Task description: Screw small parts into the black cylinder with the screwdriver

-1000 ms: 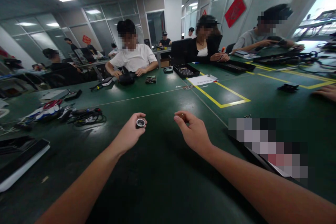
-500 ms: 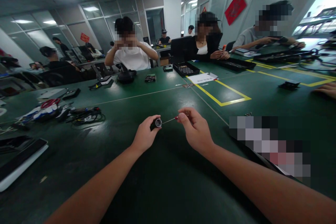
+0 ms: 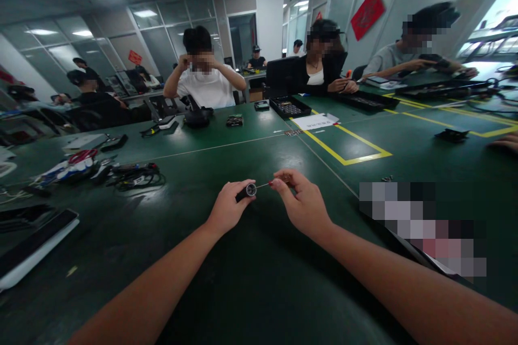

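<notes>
In the head view, my left hand (image 3: 226,209) is closed around a small black cylinder (image 3: 251,190). Its round, silver-rimmed end faces me and slightly right. Opposite it, my right hand (image 3: 304,202) pinches a thin screwdriver (image 3: 264,185) by its red part. The narrow metal shaft points left at the rim of the cylinder; whether the tip touches or enters it I cannot tell. Fingers cover most of the screwdriver's handle. Both hands are raised over the green table (image 3: 251,291).
Bundled cables (image 3: 137,175) and a long black-and-white case (image 3: 40,248) lie to the left. On the right is a blurred-out tray (image 3: 404,256). Farther off are a black parts tray (image 3: 289,106) and yellow tape (image 3: 366,159). Several people sit around the table.
My left hand has shifted a little right with the cylinder, and the gap between it and my right hand's fingertips is smaller. The whole view has turned slightly.
</notes>
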Demonstrator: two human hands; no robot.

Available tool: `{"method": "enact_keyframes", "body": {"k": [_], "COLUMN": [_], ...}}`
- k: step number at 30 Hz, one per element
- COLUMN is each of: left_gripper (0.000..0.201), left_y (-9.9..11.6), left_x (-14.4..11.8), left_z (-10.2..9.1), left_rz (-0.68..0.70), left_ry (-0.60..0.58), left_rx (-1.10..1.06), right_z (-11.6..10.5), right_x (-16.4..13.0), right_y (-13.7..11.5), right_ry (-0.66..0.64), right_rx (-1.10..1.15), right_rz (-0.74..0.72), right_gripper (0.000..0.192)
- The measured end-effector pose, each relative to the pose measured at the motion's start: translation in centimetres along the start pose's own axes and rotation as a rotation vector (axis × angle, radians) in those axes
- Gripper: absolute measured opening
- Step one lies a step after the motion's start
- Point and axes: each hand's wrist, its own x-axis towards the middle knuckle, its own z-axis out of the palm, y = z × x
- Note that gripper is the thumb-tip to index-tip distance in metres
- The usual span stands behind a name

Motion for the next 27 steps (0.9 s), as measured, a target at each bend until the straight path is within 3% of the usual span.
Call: {"method": "enact_keyframes", "body": {"k": [8, 13, 21, 27], "left_gripper": [0.036, 0.037, 0.04, 0.04], "left_y": [0.39, 0.58, 0.11, -0.33], "left_x": [-0.01, -0.07, 0.01, 0.07], "left_z": [-0.21, -0.29, -0.05, 0.19], "left_rz": [-0.011, -0.011, -0.017, 0.016], "left_ry": [-0.005, -0.023, -0.019, -0.02], "left_rx": [-0.004, -0.001, -0.044, -0.024], "right_z": [0.15, 0.01, -0.13, -0.02], "right_x": [0.39, 0.61, 0.01, -0.04], "right_y": [0.38, 0.54, -0.01, -0.24], "right_ry": [0.073, 0.054, -0.063, -0.026], "right_rx": [0.046, 0.06, 0.062, -0.06], "right_rz": [0.091, 0.155, 0.053, 0.084], "right_gripper": [0.022, 0.025, 0.015, 0.041]}}
